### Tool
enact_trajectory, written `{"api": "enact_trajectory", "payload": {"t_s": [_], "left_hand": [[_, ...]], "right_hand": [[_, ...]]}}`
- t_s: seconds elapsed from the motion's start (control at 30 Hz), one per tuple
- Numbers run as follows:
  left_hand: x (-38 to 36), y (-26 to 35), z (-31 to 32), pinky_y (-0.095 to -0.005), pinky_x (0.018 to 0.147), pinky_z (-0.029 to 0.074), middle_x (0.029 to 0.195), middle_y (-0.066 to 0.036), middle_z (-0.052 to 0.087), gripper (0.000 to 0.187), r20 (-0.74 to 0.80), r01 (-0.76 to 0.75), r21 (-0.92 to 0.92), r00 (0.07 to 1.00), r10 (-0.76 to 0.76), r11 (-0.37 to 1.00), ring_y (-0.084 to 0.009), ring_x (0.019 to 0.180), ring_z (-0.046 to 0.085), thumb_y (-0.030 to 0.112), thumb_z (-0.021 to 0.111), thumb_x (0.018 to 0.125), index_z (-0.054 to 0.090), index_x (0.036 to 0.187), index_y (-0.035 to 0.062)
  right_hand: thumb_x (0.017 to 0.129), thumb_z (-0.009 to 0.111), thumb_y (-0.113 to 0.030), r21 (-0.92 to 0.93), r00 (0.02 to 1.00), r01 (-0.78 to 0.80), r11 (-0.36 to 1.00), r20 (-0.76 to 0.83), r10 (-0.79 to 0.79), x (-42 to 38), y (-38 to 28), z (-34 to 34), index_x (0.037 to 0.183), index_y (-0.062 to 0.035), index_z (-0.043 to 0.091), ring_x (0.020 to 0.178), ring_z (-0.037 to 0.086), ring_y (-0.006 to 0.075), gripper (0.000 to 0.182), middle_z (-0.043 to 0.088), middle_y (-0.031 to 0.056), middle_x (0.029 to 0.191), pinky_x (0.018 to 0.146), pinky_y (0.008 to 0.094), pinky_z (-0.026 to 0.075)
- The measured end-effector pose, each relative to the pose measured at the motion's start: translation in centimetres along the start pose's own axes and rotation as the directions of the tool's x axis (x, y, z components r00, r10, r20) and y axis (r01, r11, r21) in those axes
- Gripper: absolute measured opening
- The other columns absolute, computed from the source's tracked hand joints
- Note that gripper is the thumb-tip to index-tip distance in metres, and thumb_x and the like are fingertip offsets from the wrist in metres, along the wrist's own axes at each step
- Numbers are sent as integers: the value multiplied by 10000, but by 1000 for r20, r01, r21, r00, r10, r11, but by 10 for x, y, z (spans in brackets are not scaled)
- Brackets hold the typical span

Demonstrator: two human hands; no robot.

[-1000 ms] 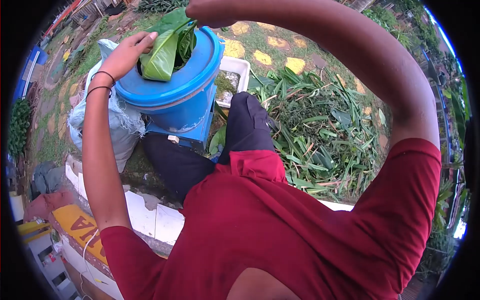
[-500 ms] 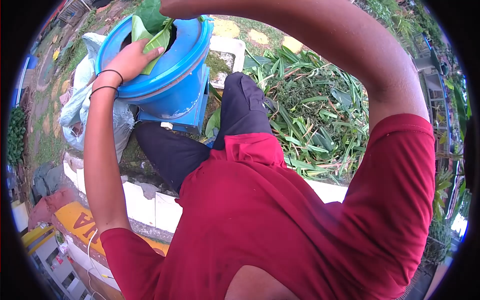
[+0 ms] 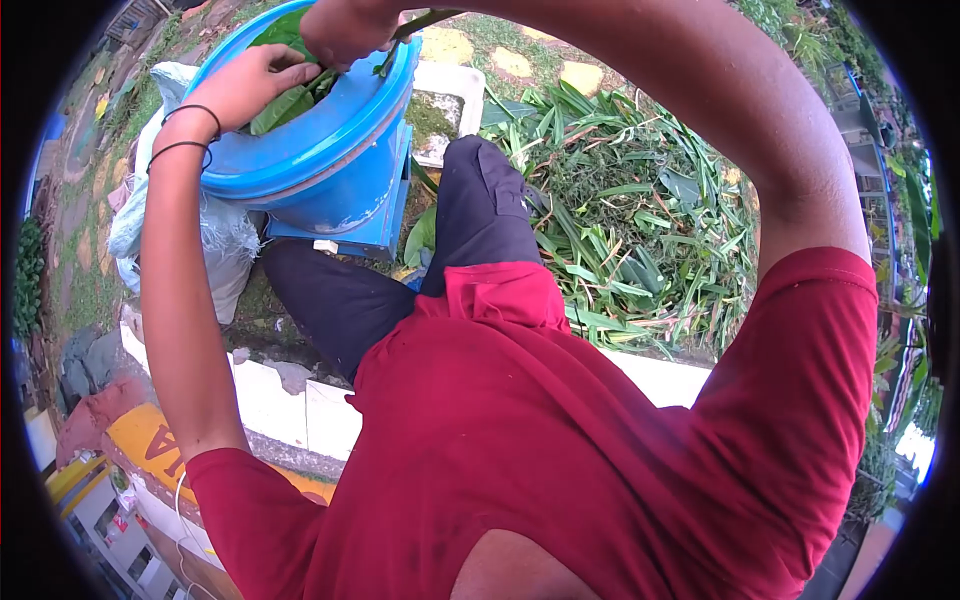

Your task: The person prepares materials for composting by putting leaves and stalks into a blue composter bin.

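A blue plastic tub [image 3: 370, 150] with a wide rim stands at the upper left. Broad green leaves [image 3: 285, 110] lie across its dark opening. My left hand [image 3: 245, 88], with two dark bands at the wrist, is over the opening, thumb and fingers closed on the leaves. Right beside it, my right hand [image 3: 345, 28] is closed around a leafy stem [image 3: 432, 20] that sticks out to the right. The top of the view cuts off part of this hand.
The tub rests on a blue base [image 3: 385, 225]. A pale woven sack [image 3: 220, 235] slumps left of it. A large heap of cut green leaves [image 3: 640, 220] lies to the right. White tiled edging [image 3: 270, 400] runs below my legs.
My right hand has come down into view over the tub, holding the stem. My left hand has shifted left and up, its fingers now bent. The leaves sit lower in the opening.
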State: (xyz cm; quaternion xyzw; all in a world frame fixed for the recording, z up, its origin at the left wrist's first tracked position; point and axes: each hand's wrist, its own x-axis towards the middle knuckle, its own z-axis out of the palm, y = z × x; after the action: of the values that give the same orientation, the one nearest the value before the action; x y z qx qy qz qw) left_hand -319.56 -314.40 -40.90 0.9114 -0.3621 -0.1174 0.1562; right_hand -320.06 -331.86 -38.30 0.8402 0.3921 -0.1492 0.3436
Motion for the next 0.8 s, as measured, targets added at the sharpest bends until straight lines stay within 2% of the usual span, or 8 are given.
{"api": "enact_trajectory", "payload": {"t_s": [0.07,0.13,0.2,0.23,0.5,0.6,0.67,0.8], "left_hand": [[-13,14,-12,-353,968,463,1185,-153,663,470,-26,-7,-24,1000,7,1000,-250,1099,629,362,628,948,585,1266,18],[-17,12,-10,-338,969,464,1185,-135,664,472,-60,-16,-50,998,13,999,-222,1094,629,360,639,942,586,1265,20],[-14,-2,5,-333,948,478,1150,-131,675,457,-75,-152,-128,987,143,980,-213,1059,639,351,634,947,586,1270,32],[-24,12,6,-335,937,488,1118,-132,684,419,-20,-4,-200,1000,0,980,-216,1042,647,333,627,952,602,1257,47],[-31,-20,26,-330,937,469,1104,-104,674,293,-52,-102,-169,994,95,980,-206,1026,630,272,571,988,648,1141,34],[-35,-39,8,-318,982,437,1102,-92,661,276,-208,-214,-82,959,194,973,-195,1068,614,252,560,995,648,1139,33],[-36,-53,0,-298,981,428,1035,-100,662,257,-464,-260,-256,878,117,931,-223,1041,619,249,568,980,651,1110,43],[-35,-83,2,-326,986,426,1072,-105,668,240,-524,-100,-87,851,40,991,-224,1055,616,238,574,971,672,1076,47]], "right_hand": [[781,669,-146,242,992,-91,966,-60,109,-5,-12,-7,957,-34,722,908,661,335,215,706,157,1011,786,431,510],[805,648,-166,121,998,11,993,-59,-4,-6,-12,-9,1007,-54,715,930,665,350,240,707,170,982,794,444,509],[832,626,-184,418,956,36,908,-280,92,-22,-14,-4,1071,-88,706,956,662,364,270,704,183,976,806,455,506],[855,613,-206,367,977,-47,929,-175,119,-27,-17,-4,1110,-108,693,977,660,366,285,704,183,991,819,453,510],[936,504,-144,334,936,-181,925,-231,266,-84,-48,13,1147,-41,649,939,685,360,276,701,187,975,768,464,539],[905,536,-131,239,948,-147,960,-242,206,-103,-45,-2,1091,-48,680,926,692,344,249,709,175,965,761,445,544],[857,582,-117,174,952,-171,970,-224,208,-96,-35,-4,986,-39,715,910,698,331,201,715,168,931,757,435,549],[793,642,-139,91,900,-248,965,-348,264,-84,-13,-10,863,-50,738,872,705,319,148,719,159,874,743,432,554]]}}
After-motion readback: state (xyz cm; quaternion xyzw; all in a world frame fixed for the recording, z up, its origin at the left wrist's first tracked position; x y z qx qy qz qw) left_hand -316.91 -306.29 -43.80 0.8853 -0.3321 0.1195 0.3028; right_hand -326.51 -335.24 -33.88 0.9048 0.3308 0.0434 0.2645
